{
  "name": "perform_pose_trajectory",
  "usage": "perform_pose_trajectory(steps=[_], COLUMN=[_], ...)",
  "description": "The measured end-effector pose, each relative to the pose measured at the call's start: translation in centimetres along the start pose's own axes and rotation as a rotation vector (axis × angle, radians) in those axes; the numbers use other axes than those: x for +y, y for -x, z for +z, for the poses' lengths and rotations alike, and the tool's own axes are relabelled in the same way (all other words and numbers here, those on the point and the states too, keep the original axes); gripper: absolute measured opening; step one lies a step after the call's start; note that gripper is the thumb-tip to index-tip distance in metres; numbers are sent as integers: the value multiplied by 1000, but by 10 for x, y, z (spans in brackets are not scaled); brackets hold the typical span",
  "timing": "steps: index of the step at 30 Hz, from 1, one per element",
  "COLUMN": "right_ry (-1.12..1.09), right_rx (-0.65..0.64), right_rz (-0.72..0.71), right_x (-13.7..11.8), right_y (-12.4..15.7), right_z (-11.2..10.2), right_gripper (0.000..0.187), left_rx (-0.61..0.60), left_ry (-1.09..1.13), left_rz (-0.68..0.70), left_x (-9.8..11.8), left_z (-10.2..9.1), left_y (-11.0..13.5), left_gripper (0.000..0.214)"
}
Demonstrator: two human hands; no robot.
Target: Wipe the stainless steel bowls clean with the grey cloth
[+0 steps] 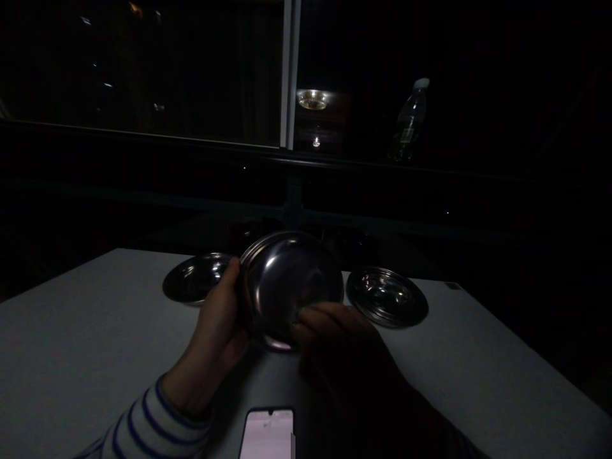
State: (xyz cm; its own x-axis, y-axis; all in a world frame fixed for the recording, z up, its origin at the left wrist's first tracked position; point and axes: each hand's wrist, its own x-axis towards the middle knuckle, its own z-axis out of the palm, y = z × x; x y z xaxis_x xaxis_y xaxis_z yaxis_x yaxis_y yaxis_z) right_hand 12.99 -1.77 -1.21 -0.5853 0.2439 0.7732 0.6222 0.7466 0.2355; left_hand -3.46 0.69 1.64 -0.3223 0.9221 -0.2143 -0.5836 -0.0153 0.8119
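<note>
In the middle of the head view a shiny stainless-steel bowl (291, 274) is held up tilted above the table, one broad round face towards me. My left hand (217, 328) grips it by its left edge, thumb at the rim and fingers behind. My right hand (342, 344) is in deep shadow, its bent fingertips pressed together against the lower right of the bowl's face. Whether a small thing is between those fingers is too dark to make out. Two similar steel bowls lie on the table, the left bowl (191, 280) and the right bowl (387, 296).
Below my hands a phone (268, 433) with a lit screen lies on the white table (119, 344). Behind the table, a clear plastic bottle (410, 124) stands near the window frame (289, 76). The surroundings are very dark.
</note>
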Motion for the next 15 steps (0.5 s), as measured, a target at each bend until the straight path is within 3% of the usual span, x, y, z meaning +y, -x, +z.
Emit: perform_pose_trajectory(steps=[15], right_ry=[-45], right_rx=[-20], right_rz=[55], right_x=[3], right_y=[-3], right_z=[1], right_gripper=[21], left_rx=[27], left_ry=[12], left_rz=[9], left_x=[3], left_z=[0], left_y=[-2], left_gripper=[24])
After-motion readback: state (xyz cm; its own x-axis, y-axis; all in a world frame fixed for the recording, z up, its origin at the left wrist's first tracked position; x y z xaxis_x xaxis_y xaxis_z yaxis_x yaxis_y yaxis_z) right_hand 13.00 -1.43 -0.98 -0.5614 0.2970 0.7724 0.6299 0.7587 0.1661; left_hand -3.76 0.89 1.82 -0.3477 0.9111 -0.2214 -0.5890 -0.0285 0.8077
